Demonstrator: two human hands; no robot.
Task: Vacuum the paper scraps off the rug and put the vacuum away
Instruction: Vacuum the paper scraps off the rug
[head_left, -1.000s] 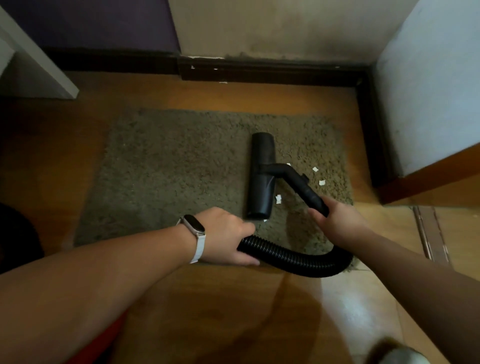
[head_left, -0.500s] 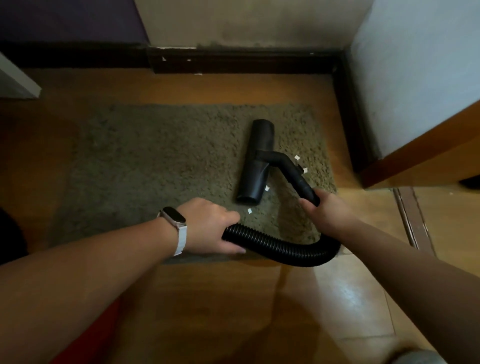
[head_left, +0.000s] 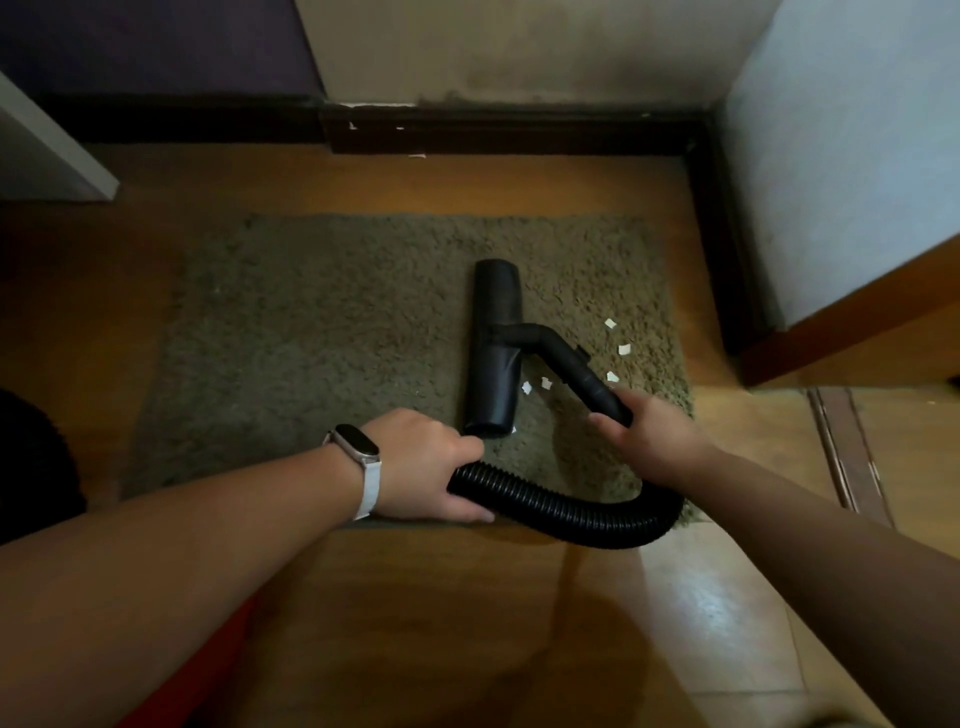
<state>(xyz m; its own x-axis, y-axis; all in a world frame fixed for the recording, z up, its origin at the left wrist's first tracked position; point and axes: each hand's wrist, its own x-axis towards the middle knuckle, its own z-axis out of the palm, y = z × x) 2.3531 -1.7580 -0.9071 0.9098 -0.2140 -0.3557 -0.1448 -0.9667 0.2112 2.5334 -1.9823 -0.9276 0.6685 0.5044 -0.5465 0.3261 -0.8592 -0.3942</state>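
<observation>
A shaggy olive rug (head_left: 332, 332) lies on the wooden floor. The black vacuum floor head (head_left: 494, 332) rests flat on its right half, joined to a bent black tube (head_left: 563, 361). My right hand (head_left: 649, 439) grips the lower end of that tube. My left hand (head_left: 428, 467), with a white-strapped watch on the wrist, holds the ribbed black hose (head_left: 571, 512), which loops between both hands along the rug's front edge. Several white paper scraps (head_left: 610, 324) lie on the rug to the right of the head; two sit under the tube (head_left: 535, 385).
A dark skirting board (head_left: 509, 132) runs along the back wall. A pale wall with a wooden base (head_left: 852, 332) stands close on the right. A grey panel edge (head_left: 57, 156) juts in at the left. Something red (head_left: 197, 686) shows under my left arm.
The floor head has swung from slightly tilted to nearly straight front-to-back, and the view has shifted. Both hands keep their hold on tube and hose.
</observation>
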